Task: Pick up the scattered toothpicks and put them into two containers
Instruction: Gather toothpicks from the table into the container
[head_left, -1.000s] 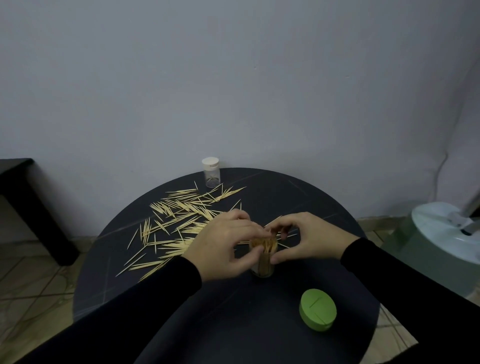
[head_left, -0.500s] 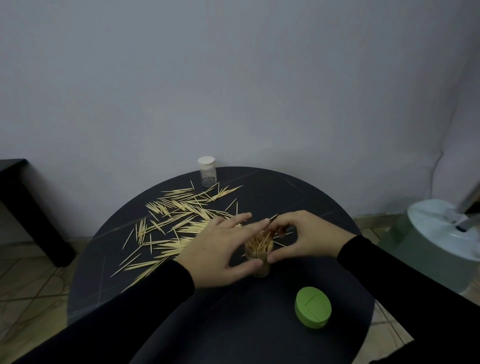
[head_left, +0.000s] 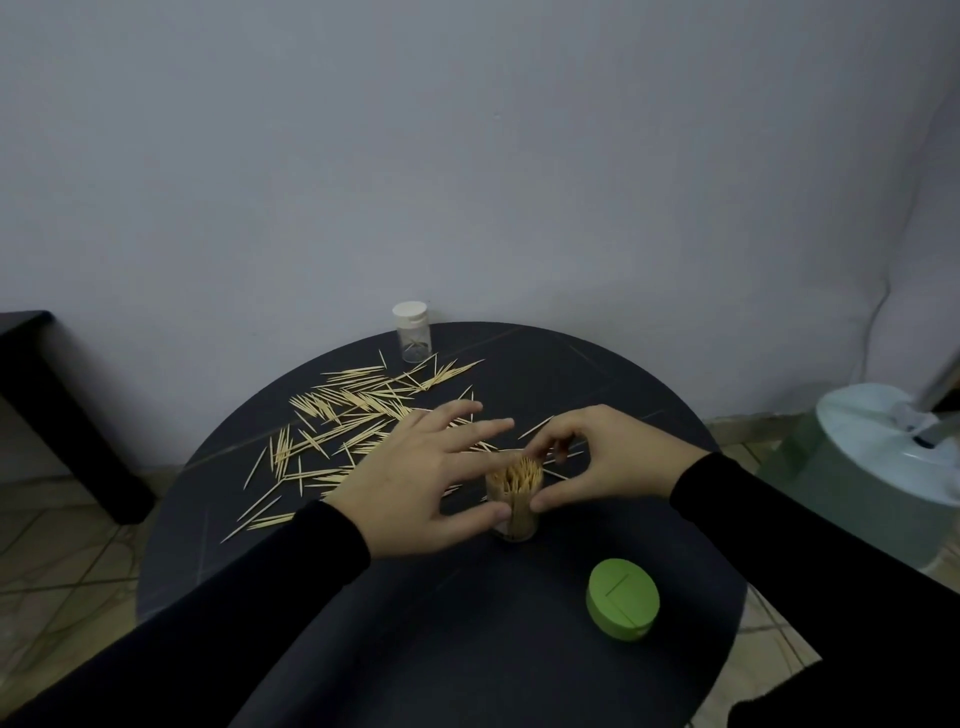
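head cam | looks fwd+down | close over round table (head_left: 597, 374) | wall behind

Pale toothpicks (head_left: 358, 415) scattered on table, open container (head_left: 514, 499) upright packed full, white-capped container (head_left: 413, 332) upright behind

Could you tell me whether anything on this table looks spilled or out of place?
Yes. Many toothpicks lie scattered loose across the far-left part of the round black table, between the white-capped jar and the open container packed with upright toothpicks. A green lid lies apart near the front edge.
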